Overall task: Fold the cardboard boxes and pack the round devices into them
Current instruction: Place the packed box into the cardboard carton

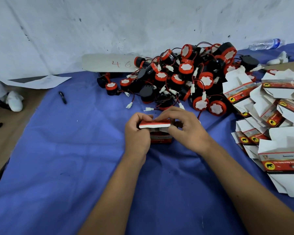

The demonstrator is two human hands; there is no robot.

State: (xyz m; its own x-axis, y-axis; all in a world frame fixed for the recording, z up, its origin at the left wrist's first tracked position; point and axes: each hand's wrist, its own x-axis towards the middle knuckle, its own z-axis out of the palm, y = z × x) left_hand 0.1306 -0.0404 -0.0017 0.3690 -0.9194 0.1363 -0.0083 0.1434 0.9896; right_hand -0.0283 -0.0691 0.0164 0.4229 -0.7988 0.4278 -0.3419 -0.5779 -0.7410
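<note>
1. Two hands meet on one box [160, 139], which stands on the blue cloth [75, 150] at centre. My left hand [137, 133] grips its left side with the thumb on the lid flap [154, 125]; my right hand [182, 128] pinches the flap's right end with curled fingers.
2. I judge the lid is about to be tucked in. If I press unevenly, the flap could crease or jam outside the wall.
3. Whether a device sits inside I cannot tell; if wires stick up, they could get caught under the flap.
4. Just beyond my fingers lies the pile of devices [185, 77] with loose white plugs [129, 105]; a careless push could drag one along.
5. At right the flat boxes [270, 116] are heaped loosely and could slide if bumped.
</note>
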